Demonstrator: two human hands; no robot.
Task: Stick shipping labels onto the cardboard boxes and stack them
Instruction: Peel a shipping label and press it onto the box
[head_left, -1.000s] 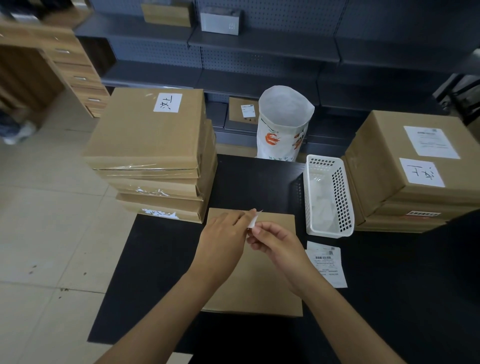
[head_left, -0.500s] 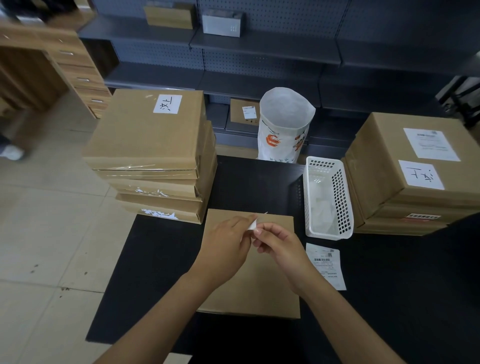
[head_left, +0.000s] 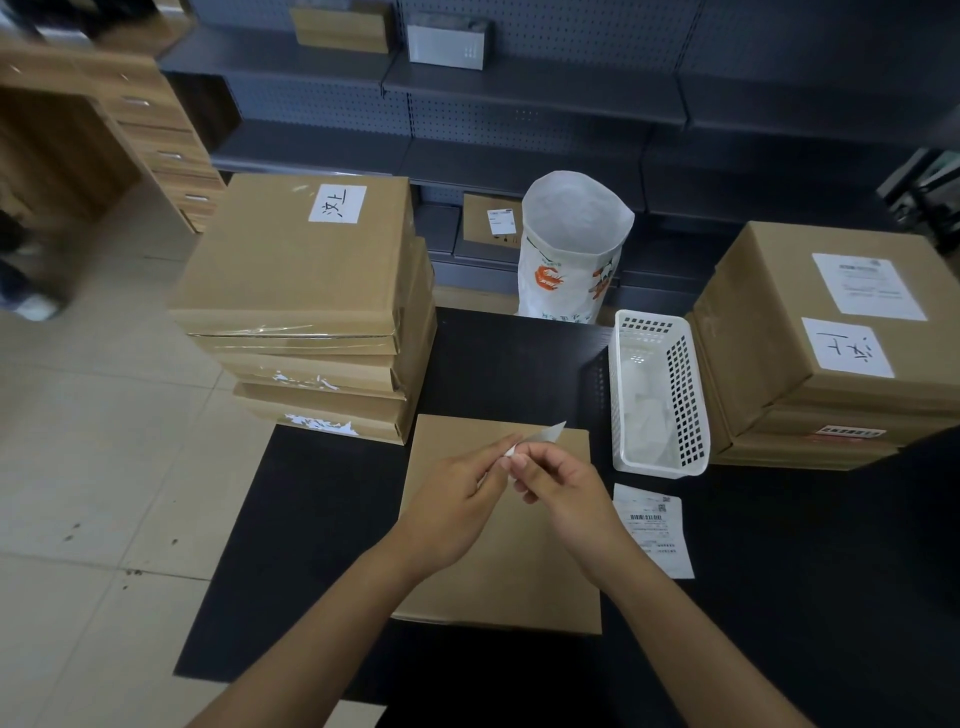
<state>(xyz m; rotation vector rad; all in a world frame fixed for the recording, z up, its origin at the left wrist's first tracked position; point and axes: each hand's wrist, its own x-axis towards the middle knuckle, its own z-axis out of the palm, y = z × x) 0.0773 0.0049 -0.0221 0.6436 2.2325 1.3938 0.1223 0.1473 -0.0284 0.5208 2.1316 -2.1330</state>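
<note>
Hands meet above a flat cardboard box (head_left: 498, 566) on a black table (head_left: 322, 519): left hand (head_left: 457, 512) and right hand (head_left: 563, 501) both pinch a small white label (head_left: 543, 434).

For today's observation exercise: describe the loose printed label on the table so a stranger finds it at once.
Start at the black table, then the white perforated basket on its right side. Just in front of the basket lies the loose shipping label, flat on the table. Unlike the other labels, it is stuck to no box.
</note>
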